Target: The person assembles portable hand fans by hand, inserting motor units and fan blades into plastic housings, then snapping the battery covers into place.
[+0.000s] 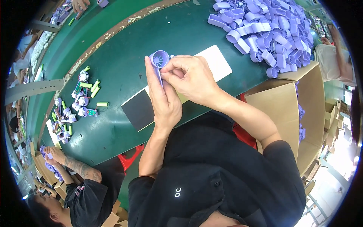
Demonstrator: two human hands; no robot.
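Here both hands grasping purple fan housing (pixel 159 59): left hand (pixel 163 99) cradling, right hand (pixel 191 77) pinching

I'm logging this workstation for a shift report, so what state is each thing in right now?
Purple fan housing: held up off the table, grille showing.
Left hand: closed around the housing's handle.
Right hand: fingertips pinching at the housing.
Pile of purple housings: loose heap on the table.
Cardboard box: open.
Green batteries: lying loose among small parts.
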